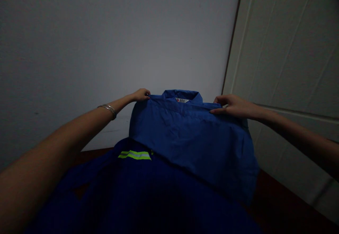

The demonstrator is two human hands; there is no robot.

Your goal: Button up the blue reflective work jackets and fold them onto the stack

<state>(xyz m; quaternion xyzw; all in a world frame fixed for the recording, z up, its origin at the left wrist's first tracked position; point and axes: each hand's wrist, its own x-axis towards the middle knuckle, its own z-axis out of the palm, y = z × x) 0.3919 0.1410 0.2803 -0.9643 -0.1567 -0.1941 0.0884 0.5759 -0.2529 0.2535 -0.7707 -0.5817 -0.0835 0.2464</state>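
A blue collared shirt (185,131) hangs spread between my two hands, its collar upward and a white label (182,100) showing inside the neck. My left hand (141,94) pinches the cloth at the left shoulder. At the right shoulder, my right hand (230,106) grips the fabric between thumb and fingers. Below and partly behind the shirt lies a darker blue garment (106,177) with a yellow-green and silver reflective strip (135,155). Much of that garment is lost in shadow.
A pale wall (119,43) rises straight ahead. On the right stands a light panelled surface (286,50) with grooves, meeting the wall at a dark vertical edge. A dark red surface (275,198) shows under the garments. The light is dim.
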